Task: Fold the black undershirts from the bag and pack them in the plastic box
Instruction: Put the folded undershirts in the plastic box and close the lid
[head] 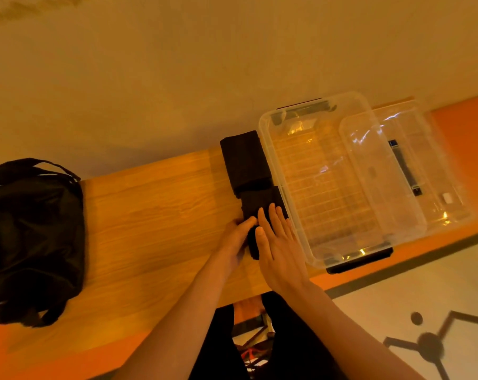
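Two folded black undershirts lie on the wooden table just left of the clear plastic box [262, 124]. The far undershirt [243, 160] lies untouched. On the near undershirt [259, 201] my right hand [279, 242] lies flat, fingers straight. My left hand [236, 239] holds that undershirt's left edge with curled fingers. The black bag [32, 237] sits at the table's left end, well away from both hands. The box is open and holds no cloth.
The clear lid [413, 160] lies partly over the box's right side. The wooden table [155, 215] runs along a wall at the back. A chair base [429, 346] stands on the floor at the lower right.
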A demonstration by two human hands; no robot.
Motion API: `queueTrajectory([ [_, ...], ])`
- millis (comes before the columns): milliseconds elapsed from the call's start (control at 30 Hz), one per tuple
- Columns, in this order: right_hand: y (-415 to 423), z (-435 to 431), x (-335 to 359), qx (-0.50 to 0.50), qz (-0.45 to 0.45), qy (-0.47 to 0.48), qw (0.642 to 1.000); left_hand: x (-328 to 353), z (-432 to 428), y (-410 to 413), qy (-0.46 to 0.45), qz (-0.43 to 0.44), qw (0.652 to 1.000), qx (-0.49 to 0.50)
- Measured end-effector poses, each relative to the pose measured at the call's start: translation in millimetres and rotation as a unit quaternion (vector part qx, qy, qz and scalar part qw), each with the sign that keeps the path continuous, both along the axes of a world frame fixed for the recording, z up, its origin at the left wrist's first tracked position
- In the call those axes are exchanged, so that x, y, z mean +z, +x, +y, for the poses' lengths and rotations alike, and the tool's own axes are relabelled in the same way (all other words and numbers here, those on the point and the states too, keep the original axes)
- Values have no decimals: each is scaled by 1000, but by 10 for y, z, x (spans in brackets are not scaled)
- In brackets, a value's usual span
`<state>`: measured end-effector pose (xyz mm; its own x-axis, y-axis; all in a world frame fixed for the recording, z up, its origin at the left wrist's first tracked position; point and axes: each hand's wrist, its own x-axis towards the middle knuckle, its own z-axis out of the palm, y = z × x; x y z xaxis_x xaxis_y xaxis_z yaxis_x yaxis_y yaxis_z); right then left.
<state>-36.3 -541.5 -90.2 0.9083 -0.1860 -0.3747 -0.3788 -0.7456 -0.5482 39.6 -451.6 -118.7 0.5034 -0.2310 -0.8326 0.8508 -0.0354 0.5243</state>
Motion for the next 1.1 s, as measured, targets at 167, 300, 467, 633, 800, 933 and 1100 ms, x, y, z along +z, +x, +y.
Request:
queueTrajectory([
  [167, -39, -19, -9, -9, -6, 30, 999, -82, -76, -121, 57, -50, 997, 16],
  [300, -55, -13, 117, -24, 1, 81, 996, -89, -58, -134, 13, -25, 997, 66],
  [467, 14, -66, 322, -87, -99, 141, 981, 49, 144, -134, -12, -31, 995, 91],
  [633, 305, -183, 410, -63, -101, 136, 983, 459, 385, -43, -21, -54, 990, 129],
  [800, 620, -299, 638, -91, -19, 283, 955, 1036, 479, 74, -81, -76, 982, 154],
  [933, 785, -467, 819, -132, 49, 433, 890, 1380, 391, 196, -113, -89, 979, 143],
  [1100, 816, -843, 1011, -110, 45, 527, 841, 1612, 80, 325, -117, -97, 983, 104],
])
